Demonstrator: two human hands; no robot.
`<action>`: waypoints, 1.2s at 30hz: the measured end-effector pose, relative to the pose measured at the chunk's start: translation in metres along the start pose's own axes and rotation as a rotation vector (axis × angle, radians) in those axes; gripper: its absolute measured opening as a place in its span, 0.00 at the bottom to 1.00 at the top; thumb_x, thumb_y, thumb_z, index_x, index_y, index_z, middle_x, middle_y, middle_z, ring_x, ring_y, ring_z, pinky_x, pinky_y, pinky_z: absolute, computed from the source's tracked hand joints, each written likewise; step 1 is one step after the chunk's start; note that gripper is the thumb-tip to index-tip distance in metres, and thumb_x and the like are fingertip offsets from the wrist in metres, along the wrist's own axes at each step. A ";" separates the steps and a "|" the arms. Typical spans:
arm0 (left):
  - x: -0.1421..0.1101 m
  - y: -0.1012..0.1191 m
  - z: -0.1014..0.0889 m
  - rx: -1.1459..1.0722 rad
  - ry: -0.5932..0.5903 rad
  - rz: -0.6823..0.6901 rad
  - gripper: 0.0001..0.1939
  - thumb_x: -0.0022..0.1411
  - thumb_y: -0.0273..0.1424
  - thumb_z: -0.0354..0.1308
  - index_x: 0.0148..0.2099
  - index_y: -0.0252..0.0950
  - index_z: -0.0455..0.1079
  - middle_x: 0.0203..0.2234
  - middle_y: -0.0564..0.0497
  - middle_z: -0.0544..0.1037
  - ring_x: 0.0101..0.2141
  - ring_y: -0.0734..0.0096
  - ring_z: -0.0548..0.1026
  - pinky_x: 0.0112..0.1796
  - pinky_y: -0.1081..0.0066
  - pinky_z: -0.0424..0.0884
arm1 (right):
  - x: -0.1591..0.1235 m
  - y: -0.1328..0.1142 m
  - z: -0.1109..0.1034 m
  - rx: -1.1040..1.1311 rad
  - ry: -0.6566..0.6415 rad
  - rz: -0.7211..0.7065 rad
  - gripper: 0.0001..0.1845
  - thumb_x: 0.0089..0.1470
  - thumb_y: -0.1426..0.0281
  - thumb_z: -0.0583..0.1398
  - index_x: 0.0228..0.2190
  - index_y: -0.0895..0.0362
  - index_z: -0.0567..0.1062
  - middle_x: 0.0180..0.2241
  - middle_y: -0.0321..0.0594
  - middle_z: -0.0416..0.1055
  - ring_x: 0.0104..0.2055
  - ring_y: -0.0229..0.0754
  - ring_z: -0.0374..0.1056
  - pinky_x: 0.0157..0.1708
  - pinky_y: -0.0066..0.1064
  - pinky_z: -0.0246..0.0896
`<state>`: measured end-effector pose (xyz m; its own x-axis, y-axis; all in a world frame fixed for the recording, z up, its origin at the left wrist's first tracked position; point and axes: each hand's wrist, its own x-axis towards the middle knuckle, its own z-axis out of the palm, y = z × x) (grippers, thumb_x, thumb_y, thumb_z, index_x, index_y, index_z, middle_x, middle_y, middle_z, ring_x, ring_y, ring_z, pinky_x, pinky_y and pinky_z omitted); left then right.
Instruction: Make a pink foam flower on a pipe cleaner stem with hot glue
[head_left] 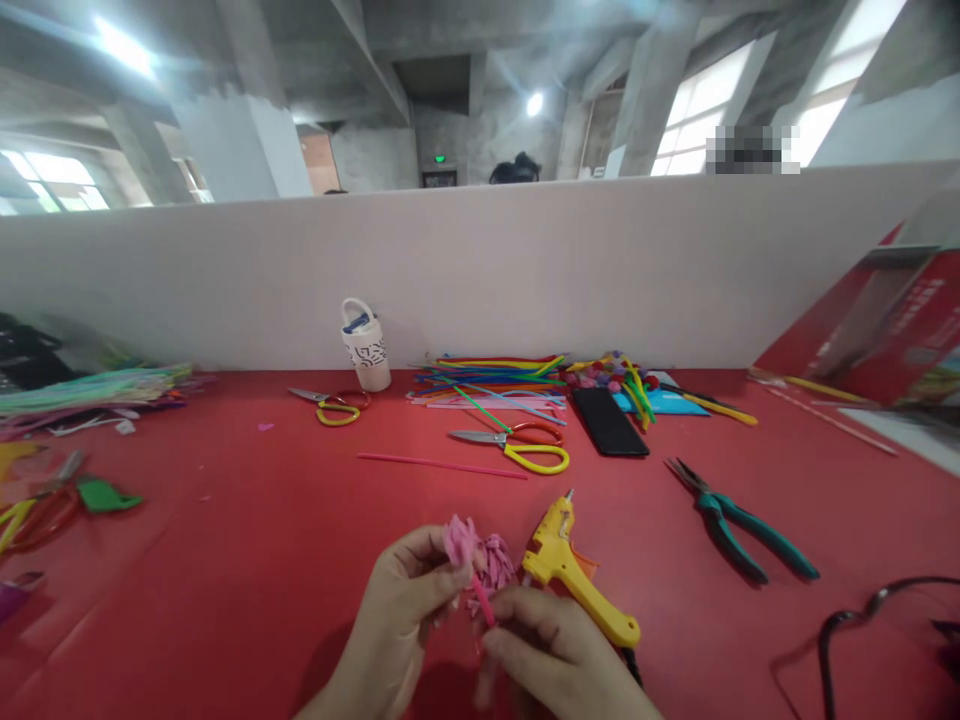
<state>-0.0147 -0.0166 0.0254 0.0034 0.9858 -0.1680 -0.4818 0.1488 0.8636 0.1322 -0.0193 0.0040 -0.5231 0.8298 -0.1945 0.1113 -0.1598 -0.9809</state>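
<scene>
The left hand (pixel 409 592) pinched a pink flower-like piece (pixel 460 541) between thumb and fingers, at the near middle of the scene, perhaps so that its soft top was not crushed and its pink stem (pixel 483 599) pointed to the near right. The right hand (pixel 553 643) seemed closed around the lower end of this stem, but its fingers were blurred, so I could not be sure of the exact grip. Just behind, a heap of pink strips (pixel 496 562) lay in easy reach, and a yellow glue gun (pixel 553 552) rested beside the right hand, nozzle toward the far side, probably away from the skin. Scissors (pixel 506 440) lay farther, pliers (pixel 712 505) to the right. The red tabletop (pixel 262 540) ended at a pale partition (pixel 525 265); beyond it were pillars (pixel 217 140), a lamp (pixel 534 104) and bright windows (pixel 705 100)
</scene>
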 end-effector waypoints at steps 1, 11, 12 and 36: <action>0.000 0.001 0.001 0.007 0.005 0.011 0.05 0.42 0.23 0.67 0.24 0.32 0.73 0.17 0.57 0.69 0.17 0.84 0.58 0.19 0.82 0.54 | 0.001 0.000 0.000 0.046 -0.013 0.049 0.08 0.49 0.65 0.55 0.27 0.58 0.67 0.15 0.29 0.63 0.13 0.28 0.53 0.12 0.18 0.43; 0.010 0.006 -0.004 -0.009 -0.011 -0.021 0.04 0.45 0.26 0.66 0.25 0.31 0.75 0.18 0.54 0.73 0.16 0.84 0.63 0.19 0.83 0.57 | 0.002 0.007 0.005 -0.106 -0.028 -0.013 0.12 0.47 0.65 0.58 0.34 0.58 0.67 0.18 0.27 0.57 0.19 0.31 0.54 0.19 0.20 0.47; 0.011 0.007 -0.005 -0.012 -0.016 -0.016 0.03 0.45 0.25 0.66 0.25 0.31 0.75 0.19 0.54 0.74 0.17 0.84 0.63 0.20 0.83 0.58 | -0.001 0.006 0.005 -0.173 -0.007 -0.046 0.12 0.50 0.65 0.56 0.35 0.58 0.67 0.19 0.28 0.57 0.21 0.31 0.55 0.20 0.21 0.48; 0.015 0.001 -0.006 0.250 0.015 0.092 0.05 0.42 0.25 0.63 0.23 0.32 0.69 0.15 0.54 0.75 0.12 0.86 0.58 0.15 0.82 0.49 | 0.010 0.004 -0.068 -1.239 0.420 0.083 0.05 0.50 0.75 0.59 0.32 0.61 0.69 0.33 0.38 0.68 0.31 0.38 0.65 0.31 0.31 0.60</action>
<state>-0.0208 -0.0019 0.0208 -0.0439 0.9951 -0.0889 -0.2476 0.0754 0.9659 0.1848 0.0248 -0.0010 -0.2013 0.9794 -0.0153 0.9458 0.1903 -0.2631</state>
